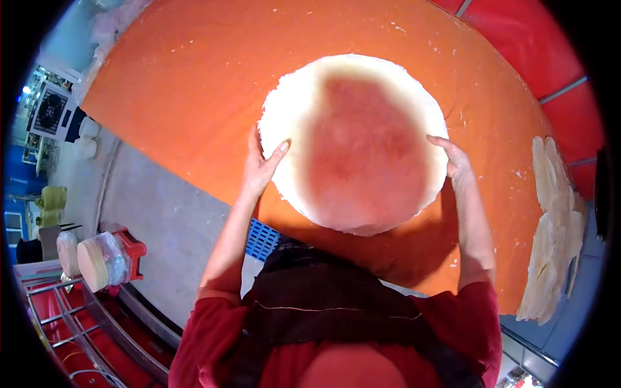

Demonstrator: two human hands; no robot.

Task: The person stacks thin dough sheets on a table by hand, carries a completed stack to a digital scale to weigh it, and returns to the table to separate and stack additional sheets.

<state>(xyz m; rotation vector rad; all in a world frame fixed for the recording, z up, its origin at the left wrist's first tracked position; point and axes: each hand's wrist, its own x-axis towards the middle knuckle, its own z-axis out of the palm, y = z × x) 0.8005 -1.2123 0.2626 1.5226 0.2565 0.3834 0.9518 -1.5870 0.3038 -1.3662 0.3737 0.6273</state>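
I hold a large disc [369, 149] with both hands, over the orange surface [194, 97] in front of me. The fingers of my left hand [264, 165] grip its left rim, thumb on top; those of my right hand [455, 158] grip the opposite rim the same way, and the other fingers are mostly hidden. The disc is white around its uneven edge and reddish across the middle, and a shadow falls on the surface below its right side. Past my left forearm, below the surface's edge, a blue plastic crate [262, 240] with slots partly shows; I cannot tell what is in it. Farther left, clear plastic wrap [115, 258] and a stack [94, 265] of pale rounds are by a red stool [134, 254]. Long pale pieces [550, 246] lie along the surface's right edge, and white flecks dot its cover.
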